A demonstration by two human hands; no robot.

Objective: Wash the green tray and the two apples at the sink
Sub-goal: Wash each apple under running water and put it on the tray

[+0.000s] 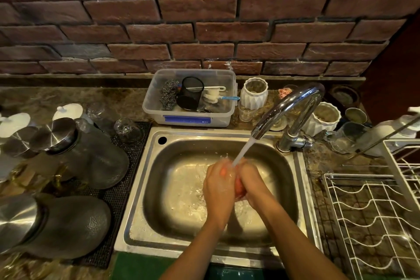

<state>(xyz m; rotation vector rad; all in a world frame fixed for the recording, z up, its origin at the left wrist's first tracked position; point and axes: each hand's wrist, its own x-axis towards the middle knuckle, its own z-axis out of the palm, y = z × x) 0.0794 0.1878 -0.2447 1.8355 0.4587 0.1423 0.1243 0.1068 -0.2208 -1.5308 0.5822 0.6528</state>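
Note:
Over the steel sink [159,188], my left hand [219,186] and my right hand [252,183] are clasped together around a reddish apple [239,187]. Only a sliver of the apple shows between the palms. Water runs from the chrome tap [293,107] straight onto the hands. A green surface [141,267], perhaps the green tray, shows at the bottom edge in front of the sink. The second apple is hidden or out of view.
A clear plastic box [189,118] with scrubbers and a brush sits behind the sink. Glass jars with steel lids [75,150] crowd the mat at left. A white wire dish rack [372,218] stands at right, with white ribbed jars [253,93] near the tap.

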